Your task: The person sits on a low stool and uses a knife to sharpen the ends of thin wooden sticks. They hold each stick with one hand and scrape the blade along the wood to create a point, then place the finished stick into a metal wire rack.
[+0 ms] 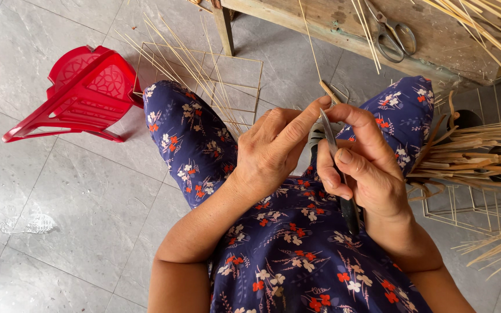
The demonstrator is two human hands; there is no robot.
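The grey tile floor (59, 191) fills most of the left side of the frame. In the middle and bottom of the frame is the person's lap, covered in blue cloth with small flowers (297, 243). Along the top right runs a worn wooden bench (436, 40), and a pair of metal scissors (392, 32) lies on it. In the upper left, a red plastic stool (82, 93) lies tipped over on the floor. Just right of the stool, thin wire frames (233, 87) sit on the floor with loose pale sticks over them. At the right edge of the frame, a bundle of bamboo strips (476, 156) sticks out sideways, with another wire frame under it.

In the middle of the frame, the two hands meet above the lap. The left hand (273, 153) is curled, and its pointer finger and thumb pinch a thin bamboo stick (314, 52) that runs up toward the top of the frame. The right hand (366, 168) is closed tight around a knife (337, 168) with a dark handle. The grey blade points up and touches the stick right where the left fingers pinch it.
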